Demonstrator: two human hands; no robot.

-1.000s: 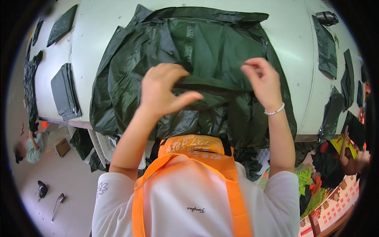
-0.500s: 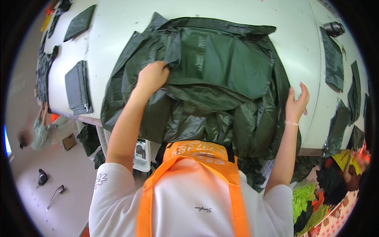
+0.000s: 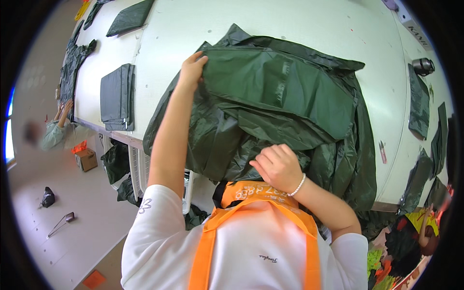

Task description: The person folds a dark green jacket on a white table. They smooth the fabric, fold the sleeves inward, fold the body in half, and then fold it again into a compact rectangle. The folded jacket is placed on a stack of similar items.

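Note:
A shiny dark green waterproof garment [image 3: 227, 130] lies spread and crumpled on the white table in front of me, its near edge at my waist. On top of it lies a smoother, lighter green panel [image 3: 251, 72] with a pale strip across it. My left hand [image 3: 192, 71] is closed at this panel's upper left corner, thumb and fingers on the fabric. Over the garment's near part, just in front of my orange apron [image 3: 241, 192], my right hand [image 3: 278, 166] is held with its fingers curled. Its palm is hidden, so what it may hold cannot be seen.
Folded dark green pieces [image 3: 117, 96] lie to the left, more [image 3: 418, 99] to the right. Small snips [image 3: 383, 152] and a dark flask [image 3: 423, 66] are on the table's right side. A person [image 3: 55, 133] works at far left; a cardboard box [image 3: 85, 159] stands on the floor.
My left hand has moved up to the panel's corner, and the panel lies flatter and further left. My right hand has come from the garment's right side to my waist, its fingers now curled.

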